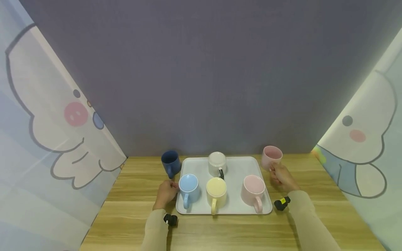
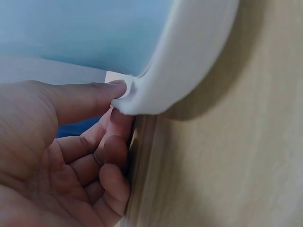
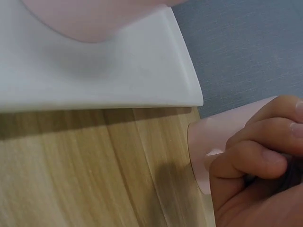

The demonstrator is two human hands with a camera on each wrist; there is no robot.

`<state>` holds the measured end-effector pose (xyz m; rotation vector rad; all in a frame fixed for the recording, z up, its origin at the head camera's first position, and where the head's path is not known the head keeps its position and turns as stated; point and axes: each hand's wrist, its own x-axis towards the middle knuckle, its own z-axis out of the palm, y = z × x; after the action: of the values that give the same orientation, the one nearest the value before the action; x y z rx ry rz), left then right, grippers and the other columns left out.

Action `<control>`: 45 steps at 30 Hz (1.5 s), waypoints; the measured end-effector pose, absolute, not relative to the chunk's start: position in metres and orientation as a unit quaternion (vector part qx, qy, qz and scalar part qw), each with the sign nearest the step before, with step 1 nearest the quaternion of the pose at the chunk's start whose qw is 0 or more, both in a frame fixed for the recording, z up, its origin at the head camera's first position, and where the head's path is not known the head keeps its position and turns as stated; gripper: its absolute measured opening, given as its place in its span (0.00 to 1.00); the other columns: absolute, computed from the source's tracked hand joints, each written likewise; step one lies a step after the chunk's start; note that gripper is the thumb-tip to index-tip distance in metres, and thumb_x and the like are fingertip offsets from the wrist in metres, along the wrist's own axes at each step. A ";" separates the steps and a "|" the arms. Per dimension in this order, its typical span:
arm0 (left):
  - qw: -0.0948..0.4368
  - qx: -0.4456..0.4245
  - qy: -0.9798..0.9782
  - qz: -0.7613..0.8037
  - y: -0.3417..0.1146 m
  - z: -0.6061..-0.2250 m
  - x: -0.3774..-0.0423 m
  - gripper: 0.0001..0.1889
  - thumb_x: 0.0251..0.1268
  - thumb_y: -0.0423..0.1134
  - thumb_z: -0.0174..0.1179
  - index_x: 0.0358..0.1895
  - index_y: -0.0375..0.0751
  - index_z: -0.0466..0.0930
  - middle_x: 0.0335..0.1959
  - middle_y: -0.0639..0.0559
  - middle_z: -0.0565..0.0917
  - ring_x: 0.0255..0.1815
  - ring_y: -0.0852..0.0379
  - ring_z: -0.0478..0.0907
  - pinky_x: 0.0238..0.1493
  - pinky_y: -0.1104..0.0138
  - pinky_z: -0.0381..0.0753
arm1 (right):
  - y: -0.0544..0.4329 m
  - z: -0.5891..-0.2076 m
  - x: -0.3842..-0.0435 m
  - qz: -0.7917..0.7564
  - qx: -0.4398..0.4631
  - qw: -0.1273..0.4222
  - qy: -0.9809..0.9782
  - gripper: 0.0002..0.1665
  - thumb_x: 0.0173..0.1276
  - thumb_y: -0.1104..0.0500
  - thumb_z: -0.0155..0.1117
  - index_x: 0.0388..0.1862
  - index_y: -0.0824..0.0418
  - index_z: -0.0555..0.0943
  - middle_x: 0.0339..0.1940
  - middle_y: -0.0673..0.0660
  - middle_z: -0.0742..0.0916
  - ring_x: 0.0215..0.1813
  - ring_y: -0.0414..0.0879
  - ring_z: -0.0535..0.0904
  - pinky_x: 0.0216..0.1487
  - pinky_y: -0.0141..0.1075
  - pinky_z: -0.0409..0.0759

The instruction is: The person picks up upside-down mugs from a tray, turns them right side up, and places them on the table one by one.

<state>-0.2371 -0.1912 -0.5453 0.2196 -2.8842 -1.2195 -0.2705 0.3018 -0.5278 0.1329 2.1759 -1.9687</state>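
Pale sleeves [image 1: 314, 223] come up from the bottom edge of the frame, nearest of all. Between them, low in the middle, sits a white tray [image 1: 235, 195], and the left hand [image 1: 167, 191] pinches its left rim between thumb and finger, the other fingers curled. If that pinch pulls up, the tray could tip, because only one side is held. Then the light blue cup [image 1: 189, 191], right by that rim, could slide into the yellow cup [image 1: 217, 192] at bottom middle or the white cup [image 1: 216, 165] above it. Just past the tray's top right corner is the pink cup [image 1: 267, 163]; the right hand [image 1: 282, 176] curls its fingers at the handle side, but they hide how tight the hold is. A loose hold could let the cup turn and drop. Swung left too low, it could bump the tray's edge or the other pink cup [image 1: 252, 192] at lower right. Farther out, the dark blue cup [image 1: 169, 161] stands on the wooden table [image 1: 220, 233] by the tray's top left corner; a hard shove of the tray could knock it over.
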 end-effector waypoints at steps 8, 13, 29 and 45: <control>0.005 0.066 -0.918 -0.391 -0.189 -0.544 -0.237 0.04 0.60 0.34 0.67 0.34 0.35 0.86 0.34 0.43 0.87 0.35 0.50 0.81 0.37 0.61 0.79 | 0.304 -0.527 -0.261 -0.646 0.053 0.058 0.759 0.26 0.86 0.45 0.37 0.26 0.56 0.66 0.15 0.43 0.68 0.16 0.36 0.62 0.19 0.29 0.62; 0.007 0.067 -0.917 -0.393 -0.188 -0.546 -0.236 0.04 0.60 0.33 0.67 0.33 0.34 0.86 0.34 0.43 0.87 0.36 0.49 0.81 0.39 0.59 0.80 | 0.302 -0.524 -0.244 -0.631 0.087 0.029 0.770 0.28 0.85 0.44 0.43 0.25 0.58 0.68 0.16 0.44 0.70 0.18 0.36 0.64 0.20 0.32 0.65; 0.001 0.072 -0.916 -0.396 -0.192 -0.545 -0.237 0.04 0.61 0.33 0.66 0.34 0.34 0.86 0.33 0.44 0.87 0.34 0.51 0.81 0.34 0.63 0.78 | 0.266 -0.511 -0.170 -0.549 0.008 0.101 0.829 0.21 0.83 0.54 0.50 0.45 0.73 0.79 0.28 0.52 0.81 0.23 0.38 0.72 0.25 0.31 0.73; 0.016 0.058 -0.918 -0.391 -0.192 -0.547 -0.235 0.03 0.59 0.31 0.66 0.33 0.34 0.86 0.33 0.43 0.87 0.34 0.50 0.81 0.36 0.60 0.80 | 0.241 -0.523 -0.150 -0.610 -0.112 0.159 0.768 0.28 0.86 0.54 0.44 0.41 0.78 0.78 0.29 0.50 0.89 0.18 0.32 0.71 0.18 0.25 0.67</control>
<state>-0.2349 -0.1925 -0.5471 0.1815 -2.8557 -1.2150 -0.1499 0.2407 -0.5231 -0.3191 2.1953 -1.7431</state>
